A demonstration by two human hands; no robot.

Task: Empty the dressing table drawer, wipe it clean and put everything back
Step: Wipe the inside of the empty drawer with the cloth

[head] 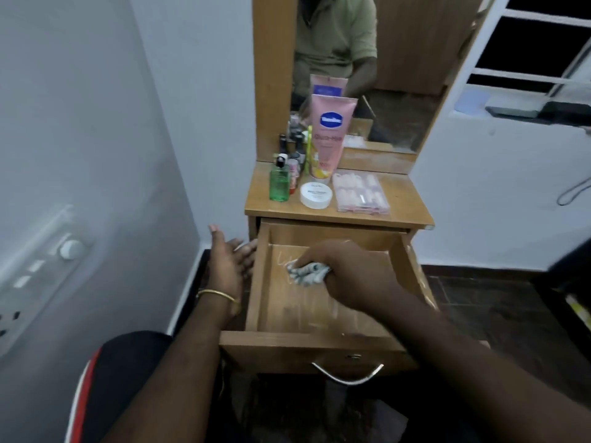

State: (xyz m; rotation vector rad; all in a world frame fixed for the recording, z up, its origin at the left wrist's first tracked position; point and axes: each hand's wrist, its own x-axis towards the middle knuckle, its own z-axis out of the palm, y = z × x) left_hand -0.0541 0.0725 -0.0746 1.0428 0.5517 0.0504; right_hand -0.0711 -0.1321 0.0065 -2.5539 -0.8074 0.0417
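Observation:
The wooden drawer (260,282) of the dressing table is pulled out, with nothing inside but my hand and a cloth. My right hand (348,273) grips a crumpled grey-white cloth (305,272) and presses it on the drawer floor near the back left. Outside the drawer, my left hand (228,263) lies with straight fingers against its left wall. A gold bangle sits on that wrist. On the table top (406,203) stand a pink lotion tube (329,135), a green bottle (279,183), a white round jar (316,195), a clear nail box (359,193) and several small bottles (292,148).
A mirror (383,75) rises behind the table top. The white wall on the left carries a switch and socket panel (38,276). A window with white bars (540,49) is at the upper right. The drawer front has a metal handle (347,375). Dark tiled floor lies to the right.

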